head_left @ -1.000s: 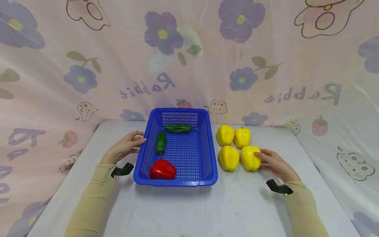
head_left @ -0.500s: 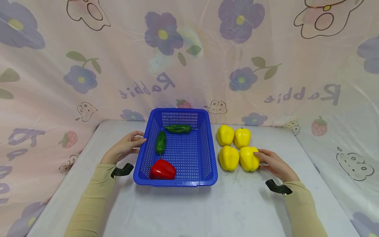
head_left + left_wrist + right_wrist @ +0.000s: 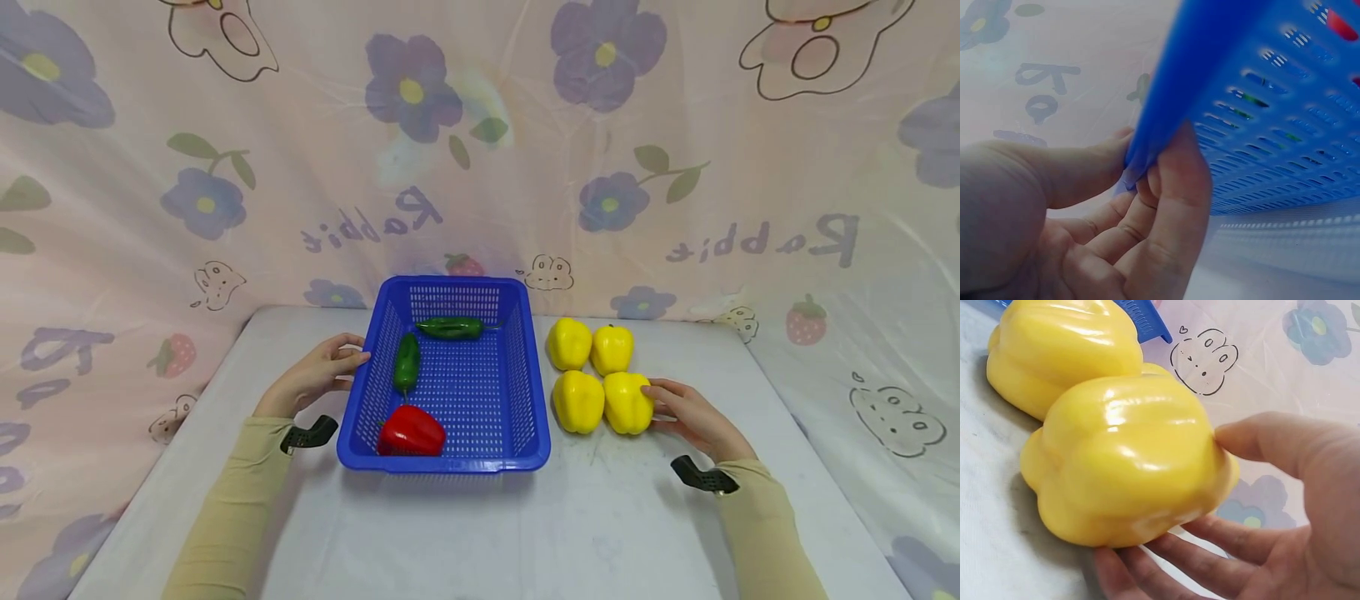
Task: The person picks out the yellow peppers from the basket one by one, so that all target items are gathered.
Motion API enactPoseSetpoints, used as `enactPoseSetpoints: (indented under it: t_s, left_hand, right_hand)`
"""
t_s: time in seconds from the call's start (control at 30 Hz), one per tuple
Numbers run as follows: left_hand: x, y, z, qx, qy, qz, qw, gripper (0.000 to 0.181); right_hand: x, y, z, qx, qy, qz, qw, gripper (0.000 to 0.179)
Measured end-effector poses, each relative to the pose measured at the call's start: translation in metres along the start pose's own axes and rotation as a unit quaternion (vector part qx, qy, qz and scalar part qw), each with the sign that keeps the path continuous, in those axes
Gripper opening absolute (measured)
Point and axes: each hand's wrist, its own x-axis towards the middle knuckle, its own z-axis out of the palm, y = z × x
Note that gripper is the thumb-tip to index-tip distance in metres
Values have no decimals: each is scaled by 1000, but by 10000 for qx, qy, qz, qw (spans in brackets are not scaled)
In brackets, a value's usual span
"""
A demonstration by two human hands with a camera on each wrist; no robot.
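Observation:
On the left, my left hand (image 3: pixel 315 375) pinches the side rim of a blue plastic basket (image 3: pixel 442 463); in the left wrist view the thumb and fingers (image 3: pixel 1175 187) meet across that rim. Inside the basket lie two green chili peppers, one (image 3: pixel 450 328) along the back and one (image 3: pixel 407 363) near the left wall, plus a red bell pepper (image 3: pixel 411 431) at the front left. My right hand (image 3: pixel 693 417) holds the outer end of the front-right yellow bell pepper (image 3: pixel 628 403), thumb on one side and fingers low on the other. This pepper rests on the table.
Other yellow bell peppers stand close by: one front left (image 3: pixel 578 402), one back left (image 3: pixel 569 344) and one back right (image 3: pixel 612 350). They sit just right of the basket on a white table (image 3: pixel 480 542). A patterned curtain (image 3: pixel 495 208) rises behind the table.
My right hand has slid the front-right yellow bell pepper a little leftward, closing the small gap to its neighbour. The left hand and basket look the same.

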Motion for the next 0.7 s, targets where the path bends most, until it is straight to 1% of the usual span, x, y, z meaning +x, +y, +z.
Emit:
enactPoseSetpoints:
  t_s: [0.13, 0.23, 0.3, 0.43, 0.53, 0.7]
  left_hand:
    - [-1, -1, 0, 30, 29, 12, 10000, 55]
    - [-1, -2, 0, -46, 44, -30, 10000, 53]
    - [-1, -4, 0, -98, -12, -21, 9999, 51]
    - [-2, -7, -1, -195, -119, 30, 9997, 46]
    - [-6, -9, -2, -151, -65, 20, 9999, 43]
    - [-15, -15, -8, 171, 86, -108, 9998, 44]
  right_hand:
    - [0, 0, 0, 7, 22, 26, 10000, 78]
    - [-1, 1, 0, 83, 49, 57, 9999, 79]
    - [-1, 3, -1, 118, 56, 39, 9999, 79]
    - [-4, 7, -4, 144, 37, -118, 9998, 77]
    - [-7, 9, -9, 27, 30, -277, 9996, 73]
    - [-13, 10, -20, -314, 104, -439, 9985, 70]
